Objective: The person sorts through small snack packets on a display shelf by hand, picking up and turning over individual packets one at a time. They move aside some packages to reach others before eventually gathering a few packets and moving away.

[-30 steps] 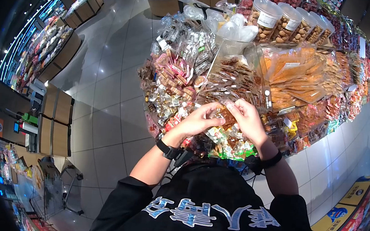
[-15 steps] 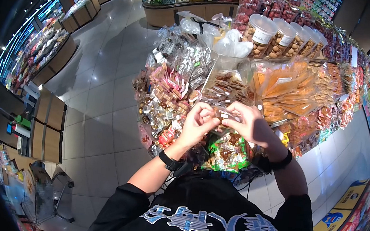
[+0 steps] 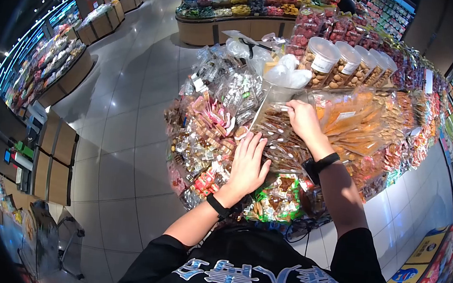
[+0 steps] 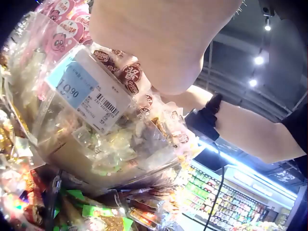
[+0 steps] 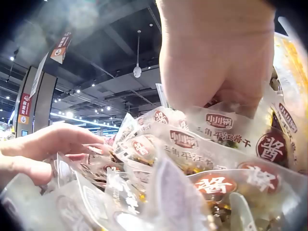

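Note:
Rows of brown snack packets (image 3: 280, 147) fill a clear-walled bin in the head view; up close in the right wrist view, the clear packets (image 5: 211, 154) carry red round marks. My right hand (image 3: 306, 122) reaches to the bin's far part, fingers bent, pinching a packet at its fingertips. In the right wrist view that hand (image 5: 216, 53) comes down from above, its fingertips hidden among the packets. My left hand (image 3: 247, 168) lies with fingers extended over the near left side of the bin, on the packets. A price label (image 4: 91, 91) fronts the bin below the left wrist.
Pink-wrapped snacks (image 3: 212, 115) and clear bags crowd the left side. Bags of orange dried strips (image 3: 356, 124) lie to the right. Nut tubs (image 3: 321, 63) and a bundle of white plastic bags (image 3: 287, 74) stand behind. Green-edged packets (image 3: 275, 198) lie nearest my body.
Both hands held a packet together over the bin's near side. They have parted: my right hand moved to the far part, and my left let go and flattened onto the packets.

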`<state>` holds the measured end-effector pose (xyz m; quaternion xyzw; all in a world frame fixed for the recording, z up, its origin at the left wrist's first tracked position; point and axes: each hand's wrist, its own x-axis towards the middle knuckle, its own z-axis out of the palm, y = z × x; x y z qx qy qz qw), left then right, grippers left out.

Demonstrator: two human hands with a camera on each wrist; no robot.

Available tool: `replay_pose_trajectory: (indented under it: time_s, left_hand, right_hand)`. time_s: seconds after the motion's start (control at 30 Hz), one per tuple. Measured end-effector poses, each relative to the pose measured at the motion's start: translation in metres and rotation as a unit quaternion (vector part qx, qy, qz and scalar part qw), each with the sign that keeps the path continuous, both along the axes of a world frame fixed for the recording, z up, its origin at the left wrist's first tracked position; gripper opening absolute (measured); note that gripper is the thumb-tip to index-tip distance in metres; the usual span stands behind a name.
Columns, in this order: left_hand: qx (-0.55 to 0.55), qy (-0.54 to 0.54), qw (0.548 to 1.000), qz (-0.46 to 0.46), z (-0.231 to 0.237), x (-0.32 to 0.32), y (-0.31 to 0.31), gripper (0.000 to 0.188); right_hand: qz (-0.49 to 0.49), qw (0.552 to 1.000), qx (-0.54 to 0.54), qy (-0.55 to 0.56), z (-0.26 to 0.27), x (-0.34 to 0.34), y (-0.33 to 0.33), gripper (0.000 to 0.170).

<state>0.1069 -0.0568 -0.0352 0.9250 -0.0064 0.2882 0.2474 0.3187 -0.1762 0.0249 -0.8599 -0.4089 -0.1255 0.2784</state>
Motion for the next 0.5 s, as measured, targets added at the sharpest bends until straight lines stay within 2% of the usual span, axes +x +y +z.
replay_pose_trajectory:
  time_s: [0.1,0.13,0.33,0.37,0.5]
  left_hand:
    - [0.004,-0.003,1.0,-0.001,-0.002,0.001,0.001,0.06]
    - [0.006,-0.004,1.0,0.001,-0.003,0.002,0.001,0.06]
    - [0.018,-0.013,1.0,0.007,-0.005,0.007,0.001,0.058]
    - [0.02,-0.012,1.0,0.006,-0.006,0.007,0.001,0.058]
    - [0.024,-0.012,1.0,-0.003,-0.005,0.008,0.002,0.061]
  right_hand:
    - [-0.031,0.987,-0.151,0.052,0.001,0.001,0.004,0.029]
    - [-0.038,0.976,-0.187,0.105,0.006,-0.002,0.001,0.045]
    - [-0.013,0.96,-0.196,0.202,0.018,-0.019,-0.001,0.056]
    - [0.005,0.962,-0.202,0.185,0.011,-0.011,0.0,0.055]
    - [-0.028,0.988,-0.141,0.061,-0.003,-0.009,0.003,0.05]
